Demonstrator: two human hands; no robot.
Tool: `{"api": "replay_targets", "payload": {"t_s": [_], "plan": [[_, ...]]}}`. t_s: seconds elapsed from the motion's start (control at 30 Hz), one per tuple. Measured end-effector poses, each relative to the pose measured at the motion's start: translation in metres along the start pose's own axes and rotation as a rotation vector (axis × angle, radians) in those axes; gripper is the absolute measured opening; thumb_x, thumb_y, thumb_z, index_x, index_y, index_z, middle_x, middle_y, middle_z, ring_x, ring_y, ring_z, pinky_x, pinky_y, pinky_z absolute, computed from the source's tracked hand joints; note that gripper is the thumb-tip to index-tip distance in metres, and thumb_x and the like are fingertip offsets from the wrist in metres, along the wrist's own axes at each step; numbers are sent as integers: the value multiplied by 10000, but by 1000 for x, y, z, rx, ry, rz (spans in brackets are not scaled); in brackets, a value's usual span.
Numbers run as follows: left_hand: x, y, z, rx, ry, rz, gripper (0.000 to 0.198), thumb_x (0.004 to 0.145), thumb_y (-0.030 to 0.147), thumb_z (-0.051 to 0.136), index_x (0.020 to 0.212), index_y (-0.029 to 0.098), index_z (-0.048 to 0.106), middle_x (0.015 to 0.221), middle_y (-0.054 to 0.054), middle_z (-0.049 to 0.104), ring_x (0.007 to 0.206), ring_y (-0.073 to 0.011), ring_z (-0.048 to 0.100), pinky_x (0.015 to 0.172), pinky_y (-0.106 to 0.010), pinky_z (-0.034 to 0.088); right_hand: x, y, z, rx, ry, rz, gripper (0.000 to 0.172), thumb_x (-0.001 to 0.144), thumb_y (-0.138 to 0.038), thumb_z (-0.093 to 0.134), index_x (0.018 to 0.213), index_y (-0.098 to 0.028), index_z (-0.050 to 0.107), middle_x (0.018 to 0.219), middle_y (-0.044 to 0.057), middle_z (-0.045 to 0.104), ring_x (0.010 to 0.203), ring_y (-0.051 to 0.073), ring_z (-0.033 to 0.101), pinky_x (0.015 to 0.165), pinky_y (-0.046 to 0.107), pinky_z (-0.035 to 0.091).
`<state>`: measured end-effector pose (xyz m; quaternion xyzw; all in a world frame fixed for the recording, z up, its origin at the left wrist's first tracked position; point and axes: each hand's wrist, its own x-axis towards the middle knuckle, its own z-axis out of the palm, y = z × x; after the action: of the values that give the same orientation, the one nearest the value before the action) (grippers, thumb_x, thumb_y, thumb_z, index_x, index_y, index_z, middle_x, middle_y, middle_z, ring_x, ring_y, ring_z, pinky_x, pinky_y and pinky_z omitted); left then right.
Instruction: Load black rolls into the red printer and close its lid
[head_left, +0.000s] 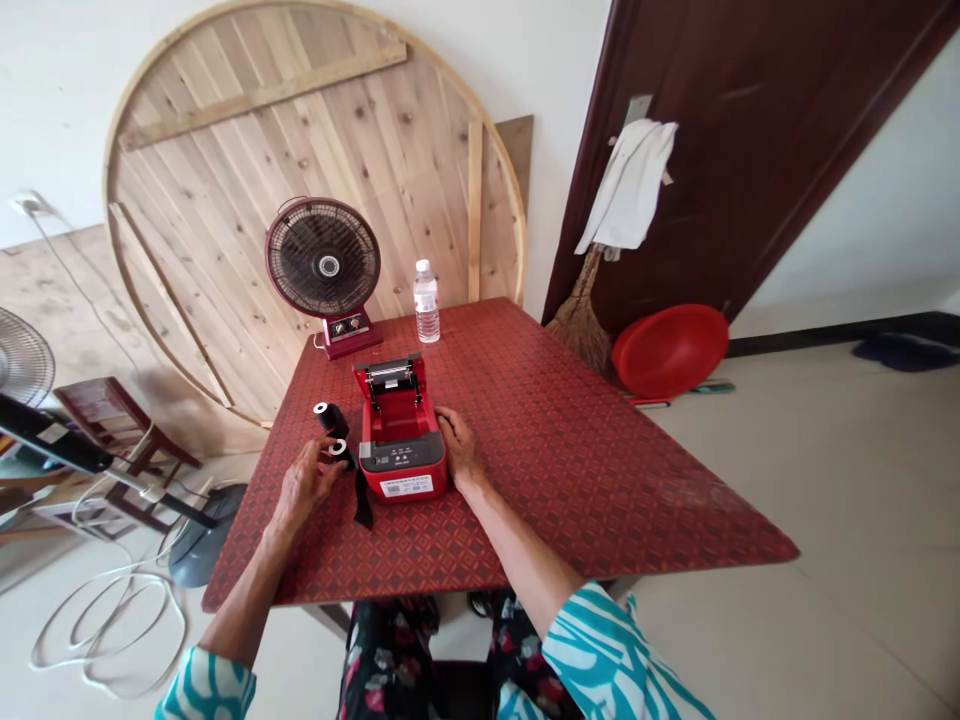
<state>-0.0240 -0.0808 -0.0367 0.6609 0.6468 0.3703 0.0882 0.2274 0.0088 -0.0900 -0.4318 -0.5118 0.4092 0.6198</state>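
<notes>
A red and dark grey label printer point(405, 455) stands on the table with its lid raised and its inside showing. To its left are two black rolls with white cores: one roll point(341, 452) at the fingertips of my left hand point(306, 485), and another roll point(330, 415) just behind it. The fingers of my left hand are closed around the nearer roll. A short black strip point(363, 500) hangs loose between that roll and the printer. Against the printer's right side rests my right hand point(461, 450), holding it there; some of its fingertips are hidden.
The red patterned table point(570, 470) carries a maroon fan point(326, 265) and a water bottle point(427, 305) at the back. A round wooden tabletop point(420, 150) leans on the wall. On the right are a broom point(583, 325) and a red basin point(671, 350); white cable point(97, 640) lies at left.
</notes>
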Motion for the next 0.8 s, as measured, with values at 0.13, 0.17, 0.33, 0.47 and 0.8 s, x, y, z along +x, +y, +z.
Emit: {"api": "replay_targets", "payload": {"t_s": [0.13,0.17,0.33,0.47,0.8], "plan": [[19,-17,-10,-123,291,-80,402,806,489,591,1056,176,619,821,-45,676,702,-174,635,635,-291,499,0,0,0,22,-5,14,319,823,-394,471,994,-229,683,1062,55,703,1036,224,605,967,397,433],[29,-24,-10,-176,334,-97,422,800,475,599,1097,174,603,914,-69,690,796,-191,656,688,-308,513,0,0,0,22,-5,14,319,825,-395,471,995,-228,683,1063,55,703,1034,223,605,966,396,434],[74,-58,6,-446,121,-181,588,648,365,733,1181,189,555,1200,-136,643,1125,-273,610,871,-393,512,0,-1,1,4,3,-3,314,816,-390,470,983,-226,680,1044,55,705,1016,219,611,960,388,441],[85,-69,21,-550,34,-220,560,602,404,762,1092,182,604,1079,-104,699,1037,-266,651,892,-411,508,1,-2,2,-3,-3,-18,323,821,-389,452,973,-219,680,1041,64,700,1023,219,611,960,387,442],[70,0,-32,-711,5,-18,619,664,483,771,1198,208,617,1084,-77,709,922,-217,678,808,-318,546,3,0,3,-25,0,-35,299,834,-353,448,985,-234,678,1032,49,699,1015,212,609,958,383,440]]}}
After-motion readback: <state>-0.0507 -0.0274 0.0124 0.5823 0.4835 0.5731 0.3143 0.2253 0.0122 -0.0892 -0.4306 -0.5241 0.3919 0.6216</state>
